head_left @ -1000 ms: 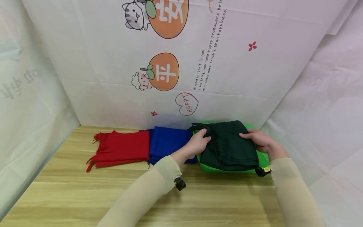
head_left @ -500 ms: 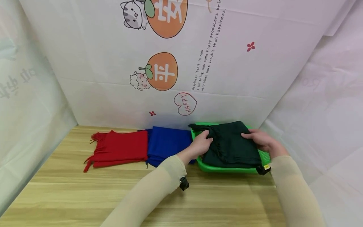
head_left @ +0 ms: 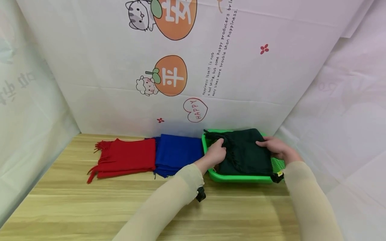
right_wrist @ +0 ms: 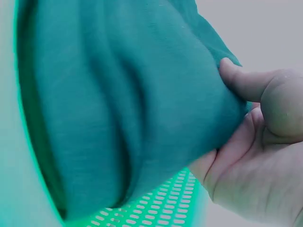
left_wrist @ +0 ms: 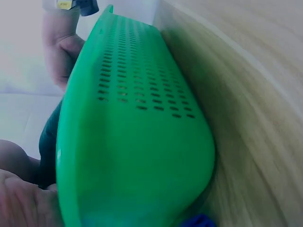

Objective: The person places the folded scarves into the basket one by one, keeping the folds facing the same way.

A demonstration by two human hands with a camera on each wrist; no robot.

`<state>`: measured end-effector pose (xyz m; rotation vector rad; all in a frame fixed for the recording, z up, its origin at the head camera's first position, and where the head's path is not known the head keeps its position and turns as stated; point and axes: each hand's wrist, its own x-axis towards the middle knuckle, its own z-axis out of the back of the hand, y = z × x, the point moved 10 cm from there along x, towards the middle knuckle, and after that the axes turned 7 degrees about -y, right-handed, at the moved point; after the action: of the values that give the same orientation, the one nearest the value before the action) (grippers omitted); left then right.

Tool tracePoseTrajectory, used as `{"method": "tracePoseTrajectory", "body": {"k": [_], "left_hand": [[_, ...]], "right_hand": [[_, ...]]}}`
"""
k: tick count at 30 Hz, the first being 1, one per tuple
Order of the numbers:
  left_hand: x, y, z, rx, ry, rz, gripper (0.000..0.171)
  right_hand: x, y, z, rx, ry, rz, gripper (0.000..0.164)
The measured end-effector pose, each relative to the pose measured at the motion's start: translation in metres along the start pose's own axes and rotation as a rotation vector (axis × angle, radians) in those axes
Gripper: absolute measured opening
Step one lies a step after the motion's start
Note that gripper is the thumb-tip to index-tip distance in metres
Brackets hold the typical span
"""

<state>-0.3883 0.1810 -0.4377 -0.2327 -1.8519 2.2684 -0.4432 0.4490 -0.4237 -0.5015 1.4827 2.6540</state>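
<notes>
A folded dark green scarf (head_left: 248,152) with fringe lies over and partly inside a bright green plastic basket (head_left: 241,178). My left hand (head_left: 215,154) grips the scarf's fringed left end, just inside the basket's left rim. At the opposite end, my right hand (head_left: 275,147) pinches the folded edge, thumb on top and fingers beneath. In the right wrist view the scarf (right_wrist: 142,104) hangs in thick folds above the perforated basket floor (right_wrist: 161,203). The basket wall (left_wrist: 137,142) hides most of the scarf in the left wrist view.
A folded blue scarf (head_left: 181,152) lies directly left of the basket. Beside it sits a folded red scarf (head_left: 126,157) with fringe at its left end. All stand on a wooden table (head_left: 90,207) against a printed white backdrop (head_left: 241,83).
Both hands have lowered the dark green scarf deeper into the basket, so more of the front rim shows. The left hand has shifted slightly right relative to the basket. The red and blue scarves stay put.
</notes>
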Motion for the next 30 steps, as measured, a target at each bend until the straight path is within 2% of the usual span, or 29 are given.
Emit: {"method": "tracePoseTrajectory", "body": {"k": [6,10,15,17,22,30], "left_hand": [[-0.001,0.001,-0.004,0.022,-0.021,-0.007,0.057],[0.002,0.002,-0.004,0.086,-0.03,-0.012,0.057],[0.011,0.01,-0.012,0.232,-0.005,0.023,0.06],[0.012,0.012,-0.016,0.32,0.011,0.03,0.064],[0.012,0.013,-0.022,0.48,0.019,0.023,0.071],[0.007,0.012,-0.02,0.518,-0.021,0.06,0.088]], "right_hand": [[0.004,-0.006,0.0,0.0,0.02,-0.02,0.078],[0.005,-0.008,0.002,0.001,0.017,-0.036,0.077],[0.008,-0.013,0.001,-0.037,0.016,-0.059,0.079],[0.008,-0.015,0.002,-0.07,0.016,-0.063,0.08],[0.007,-0.016,0.004,-0.152,-0.008,-0.073,0.081],[0.004,-0.012,0.004,-0.278,-0.025,-0.079,0.082]]}}
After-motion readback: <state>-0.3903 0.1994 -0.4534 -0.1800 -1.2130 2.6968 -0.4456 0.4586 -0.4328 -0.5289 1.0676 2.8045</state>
